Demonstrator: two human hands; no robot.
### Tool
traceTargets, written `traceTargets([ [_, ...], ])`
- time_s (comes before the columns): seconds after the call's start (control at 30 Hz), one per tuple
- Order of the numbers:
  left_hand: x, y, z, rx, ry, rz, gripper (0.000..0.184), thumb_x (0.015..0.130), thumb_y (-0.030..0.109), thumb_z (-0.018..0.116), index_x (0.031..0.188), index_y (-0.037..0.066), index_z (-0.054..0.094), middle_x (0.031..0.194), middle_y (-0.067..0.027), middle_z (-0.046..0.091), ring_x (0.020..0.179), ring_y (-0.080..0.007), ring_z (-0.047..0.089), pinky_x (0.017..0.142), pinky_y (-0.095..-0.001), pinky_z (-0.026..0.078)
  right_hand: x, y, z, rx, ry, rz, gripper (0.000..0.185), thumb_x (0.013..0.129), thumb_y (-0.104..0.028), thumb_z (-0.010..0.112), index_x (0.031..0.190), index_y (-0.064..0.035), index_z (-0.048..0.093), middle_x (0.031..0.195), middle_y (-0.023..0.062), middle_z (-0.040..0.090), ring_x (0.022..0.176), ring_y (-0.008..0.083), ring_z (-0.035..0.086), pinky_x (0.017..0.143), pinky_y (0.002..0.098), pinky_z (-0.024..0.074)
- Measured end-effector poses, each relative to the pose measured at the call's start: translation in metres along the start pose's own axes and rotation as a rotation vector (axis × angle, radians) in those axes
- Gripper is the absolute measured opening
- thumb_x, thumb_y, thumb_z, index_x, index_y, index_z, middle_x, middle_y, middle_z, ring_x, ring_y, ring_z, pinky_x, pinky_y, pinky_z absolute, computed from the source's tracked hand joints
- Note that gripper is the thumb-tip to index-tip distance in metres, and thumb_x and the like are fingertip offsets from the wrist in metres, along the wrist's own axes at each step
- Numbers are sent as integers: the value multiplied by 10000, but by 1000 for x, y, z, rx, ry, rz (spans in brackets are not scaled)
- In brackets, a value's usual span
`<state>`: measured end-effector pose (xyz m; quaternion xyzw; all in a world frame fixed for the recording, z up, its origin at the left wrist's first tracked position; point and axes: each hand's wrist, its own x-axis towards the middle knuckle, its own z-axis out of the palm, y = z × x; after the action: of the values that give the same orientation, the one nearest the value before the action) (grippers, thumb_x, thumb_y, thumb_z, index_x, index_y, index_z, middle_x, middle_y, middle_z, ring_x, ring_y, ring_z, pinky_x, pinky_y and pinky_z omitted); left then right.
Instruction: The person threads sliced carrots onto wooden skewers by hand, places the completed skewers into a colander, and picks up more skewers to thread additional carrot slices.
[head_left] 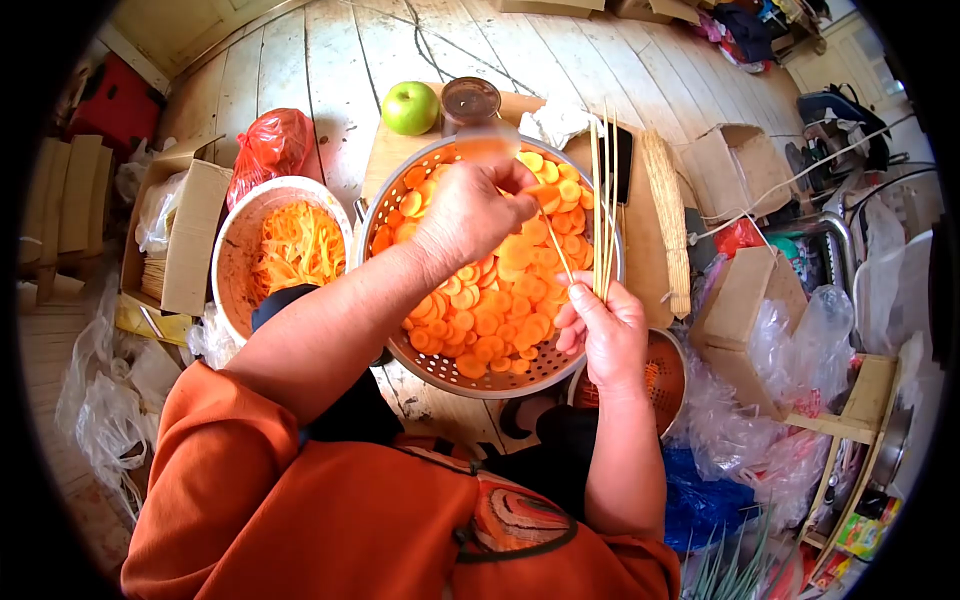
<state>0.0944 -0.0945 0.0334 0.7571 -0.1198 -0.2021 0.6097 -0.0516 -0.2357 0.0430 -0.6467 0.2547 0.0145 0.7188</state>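
Observation:
A metal colander (443, 378) full of round carrot slices (490, 310) sits in front of me. Several thin wooden skewers (606, 200) stand upright, gripped near their lower ends by my right hand (608, 328) at the colander's right side. One more skewer (556, 240) slants up from that hand toward my left hand (478, 212). Above the slices, my left hand has its thumb and fingers pressed together; a blurred, pale orange shape (487, 146) is at its fingertips, too smeared to make out clearly.
To the left, a white bucket (229, 265) holds shredded carrot, with a red bag (272, 145) behind it. A green apple (409, 108) and a dark jar (470, 99) stand behind the colander. Cardboard boxes (735, 170) and plastic bags (735, 420) lie to the right.

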Motion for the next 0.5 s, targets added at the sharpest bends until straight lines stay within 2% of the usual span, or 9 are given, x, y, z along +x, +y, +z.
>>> traceTargets([
  [0.1,2,-3,-2,-38,-23,-5,141,759,80,669,859,3,606,723,-41,632,584,-91,600,556,-248,505,-1,3,0,-4,-15,-16,204,902,-157,556,1030,-7,607,630,54,590,439,85,531,405,185,396],
  [0.2,-12,-4,12,-133,-262,-100,161,750,74,692,873,4,615,746,-33,624,598,-86,595,557,-234,502,1,4,2,-10,15,-46,209,904,-155,553,1042,-5,596,620,54,583,433,91,527,405,189,399],
  [0.27,-24,7,15,-94,-414,-64,172,760,32,707,905,21,616,784,3,610,659,-66,569,591,-215,487,3,5,1,-8,43,-60,210,905,-152,550,1047,-3,589,615,54,579,429,94,524,404,192,400],
  [0.4,-12,4,9,-223,-416,-117,200,727,-43,601,915,20,620,813,-16,624,699,-86,594,628,-218,489,4,3,-3,33,44,-79,198,911,-143,538,1044,-5,586,596,45,558,411,94,501,396,198,388],
  [0.43,-10,7,6,-103,-381,-123,239,721,-10,550,949,10,615,852,-64,643,743,-138,624,655,-254,500,3,1,-4,31,61,-103,190,914,-138,533,1040,-7,589,595,46,557,408,92,496,394,198,384],
  [0.47,-5,0,4,-102,-383,-123,239,721,-10,550,949,10,615,852,-64,643,743,-138,624,655,-254,500,3,1,-6,28,78,-126,184,917,-133,527,1035,-8,591,594,46,556,405,91,491,392,198,380],
  [0.5,2,-13,5,239,-319,2,237,733,31,556,962,5,613,875,-90,646,765,-178,632,677,-284,506,3,1,-7,36,89,-146,176,921,-123,515,1029,-9,596,592,44,551,403,90,484,391,199,376],
])
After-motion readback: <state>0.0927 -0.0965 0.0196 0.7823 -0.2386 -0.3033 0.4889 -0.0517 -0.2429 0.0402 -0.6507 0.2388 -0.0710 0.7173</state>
